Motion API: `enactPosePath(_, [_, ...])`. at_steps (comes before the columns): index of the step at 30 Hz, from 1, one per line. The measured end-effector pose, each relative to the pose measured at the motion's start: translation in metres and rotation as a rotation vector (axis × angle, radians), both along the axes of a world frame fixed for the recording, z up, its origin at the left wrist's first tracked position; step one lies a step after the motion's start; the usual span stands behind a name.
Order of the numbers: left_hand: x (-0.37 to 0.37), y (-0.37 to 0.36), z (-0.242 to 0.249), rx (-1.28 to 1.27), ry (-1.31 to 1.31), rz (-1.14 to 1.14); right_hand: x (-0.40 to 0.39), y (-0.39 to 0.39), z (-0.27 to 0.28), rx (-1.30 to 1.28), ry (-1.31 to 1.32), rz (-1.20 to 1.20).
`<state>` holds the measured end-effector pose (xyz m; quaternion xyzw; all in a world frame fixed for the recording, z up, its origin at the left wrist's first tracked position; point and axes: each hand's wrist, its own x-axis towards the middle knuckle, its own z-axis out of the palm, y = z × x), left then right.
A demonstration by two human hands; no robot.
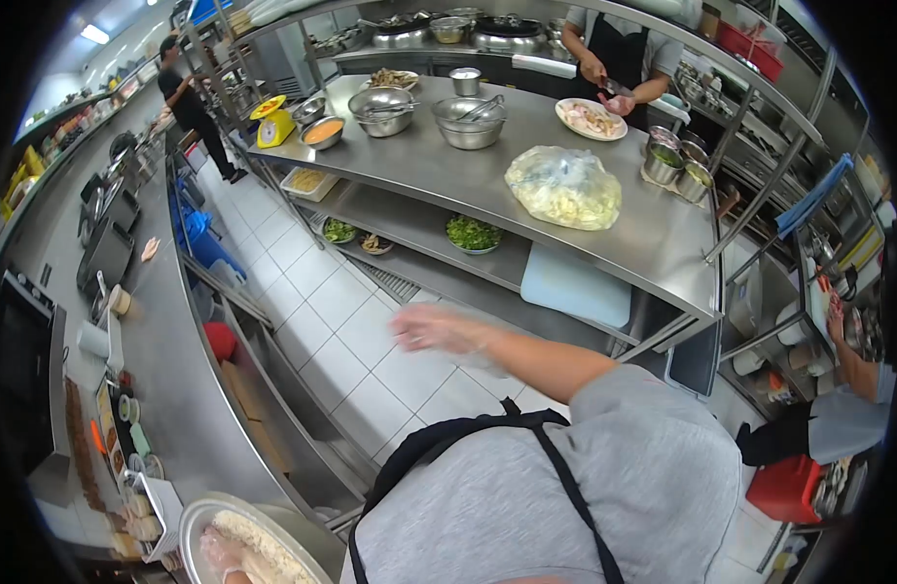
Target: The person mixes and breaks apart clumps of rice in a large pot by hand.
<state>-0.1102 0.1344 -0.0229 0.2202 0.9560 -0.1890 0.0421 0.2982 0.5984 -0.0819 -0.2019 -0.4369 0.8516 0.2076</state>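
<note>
My right hand (434, 328), in a clear plastic glove, stretches out over the tiled floor. It is slightly blurred, its fingers look extended, and nothing shows in it. At the bottom left, my left hand (223, 553), also gloved, is inside a round tub (197, 518) of pale crumbly coating (259, 535). Its fingers cannot be made out clearly, nor whether they hold anything. A small pale pinkish piece (150, 249) lies on the left steel counter (171, 360).
A steel table (410, 165) across the aisle holds a plastic bag (563, 187), metal bowls (470, 127) and a yellow scale (271, 122). Behind it a person (624, 58) works near a plate (592, 119). Others are a person at left (188, 102) and a person at right (847, 409).
</note>
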Motion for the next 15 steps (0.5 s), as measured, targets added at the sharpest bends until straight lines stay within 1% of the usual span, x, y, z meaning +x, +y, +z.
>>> enactPosePath(2, [-0.083,-0.027,-0.057,-0.32,-0.038,-0.14,0.082,0.023,-0.058,-0.074,-0.049,-0.25])
enactPosePath(3, [-0.117,-0.037,-0.08,-0.465,-0.054,-0.225,0.121,0.029,-0.081,-0.144,-0.194,-0.374])
enactPosePath(4, [-0.102,-0.041,-0.073,-0.44,0.016,-0.183,0.161,0.026,-0.098,-0.173,-0.232,-0.472])
enactPosePath(5, [-0.087,-0.038,-0.069,-0.317,0.068,-0.106,0.209,0.034,-0.157,-0.212,-0.199,-0.47])
enactPosePath(6, [-0.066,-0.028,-0.06,-0.188,0.103,-0.031,0.244,0.017,-0.167,-0.208,-0.394,-0.635])
enactPosePath(7, [-0.048,-0.018,-0.053,-0.111,0.119,0.002,0.268,0.003,-0.171,-0.195,-0.586,-0.803])
enactPosePath(9, [-0.031,-0.006,-0.047,-0.035,0.135,0.038,0.293,-0.023,-0.181,-0.283,-0.285,-0.952])
enactPosePath(11, [-0.024,0.001,-0.046,0.004,0.148,0.063,0.297,-0.02,-0.191,-0.49,-0.411,-0.939])
enactPosePath(12, [-0.021,0.003,-0.046,0.012,0.15,0.071,0.294,-0.013,-0.182,-0.477,-0.417,-0.94])
enactPosePath(14, [-0.017,0.005,-0.046,0.035,0.151,0.092,0.271,-0.008,-0.161,-0.442,-0.506,-0.699])
enactPosePath(15, [-0.015,0.005,-0.047,0.044,0.153,0.099,0.259,-0.003,-0.148,-0.437,-0.511,-0.699])
